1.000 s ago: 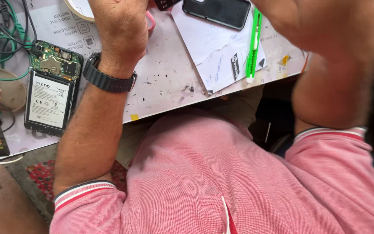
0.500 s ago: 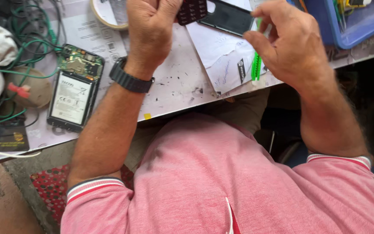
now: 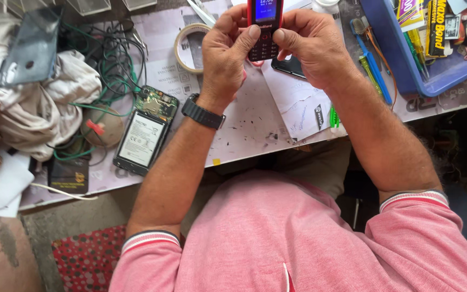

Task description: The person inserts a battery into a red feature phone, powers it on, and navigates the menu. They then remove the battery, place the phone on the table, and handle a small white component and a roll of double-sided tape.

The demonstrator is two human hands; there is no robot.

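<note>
Above the cluttered surface (image 3: 244, 127), both hands — left hand (image 3: 225, 57), right hand (image 3: 314, 48) — close around a small red keypad phone (image 3: 265, 27), thumbs on its keys. It looks light, rigid, slightly slick — best gripped along its side edges.

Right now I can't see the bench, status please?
Both hands, left hand and right hand, grip red keypad phone, screen lit. Thumbs on keys. Opened smartphone lies apart, nothing blocking.

Bright even daylight, sharp; edges perhaps distorted.
</note>
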